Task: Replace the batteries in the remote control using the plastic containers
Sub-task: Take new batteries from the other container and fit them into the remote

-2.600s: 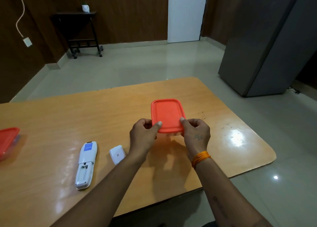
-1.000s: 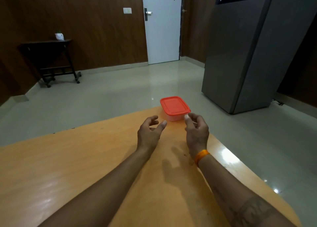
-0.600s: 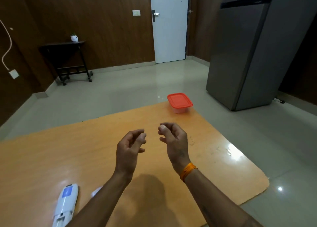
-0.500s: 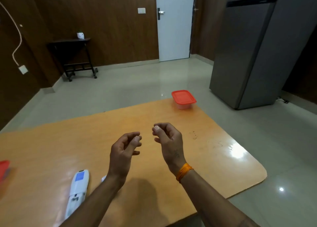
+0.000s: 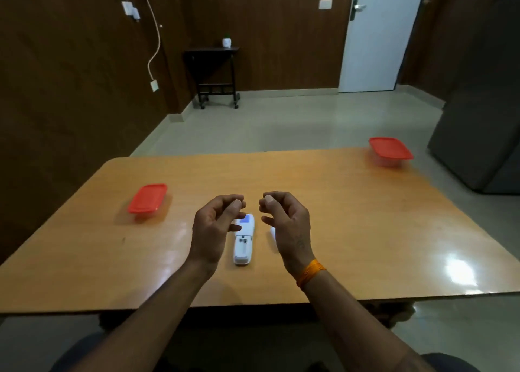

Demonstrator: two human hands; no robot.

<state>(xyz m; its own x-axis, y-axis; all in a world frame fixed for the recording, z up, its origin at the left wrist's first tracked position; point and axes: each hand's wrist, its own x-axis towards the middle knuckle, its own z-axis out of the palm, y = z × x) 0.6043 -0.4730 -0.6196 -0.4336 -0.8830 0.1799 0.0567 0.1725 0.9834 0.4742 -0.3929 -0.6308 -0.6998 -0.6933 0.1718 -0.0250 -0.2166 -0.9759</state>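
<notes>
Two tubs on the desk (image 5: 351,231), lids on: one far left (image 5: 147,202), one at the far right corner (image 5: 390,149). Remote (image 5: 244,240) lies face-down between my hands, battery bay open. Left hand (image 5: 215,232) and right hand (image 5: 287,228) hover, fingers curled, holding nothing. I judge the remote light, rigid, slick; take it by the long sides. A white piece, likely the cover (image 5: 272,233), peeks from behind my right hand.

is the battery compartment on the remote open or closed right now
Open. The remote lies back-up on the table, its battery bay uncovered.
</notes>
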